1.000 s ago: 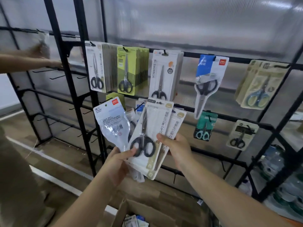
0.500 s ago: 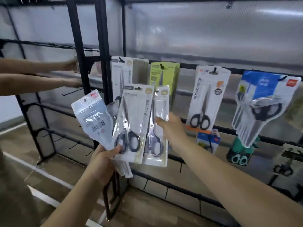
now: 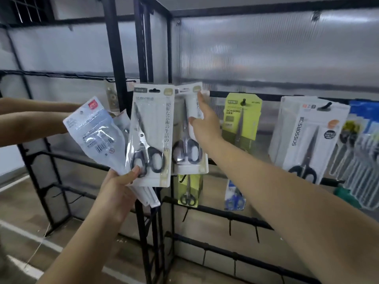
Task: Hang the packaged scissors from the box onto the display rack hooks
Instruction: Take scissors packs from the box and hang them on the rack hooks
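My left hand [image 3: 121, 183] grips a fan of packaged scissors by their lower ends: a white card with black-handled scissors [image 3: 150, 138] in front and a pale blue pouch [image 3: 96, 134] to its left. My right hand [image 3: 202, 126] holds a second white card of black-handled scissors [image 3: 187, 148] raised against the black rack's top bar [image 3: 266, 97], index finger stretched up to the card's top edge. The hook behind that card is hidden. The box is out of view.
A green scissors pack [image 3: 242, 117] and a white SCISSORS pack [image 3: 307, 138] hang on the bar to the right, blue packs [image 3: 363, 140] further right. Small packs [image 3: 189, 191] hang on a lower bar with bare hooks. Another person's arms [image 3: 30, 121] reach in at left.
Both hands have risen with the packs. My right hand has lifted its white card apart from the fan, up toward the rack's top bar. The view has tilted up and shifted left.
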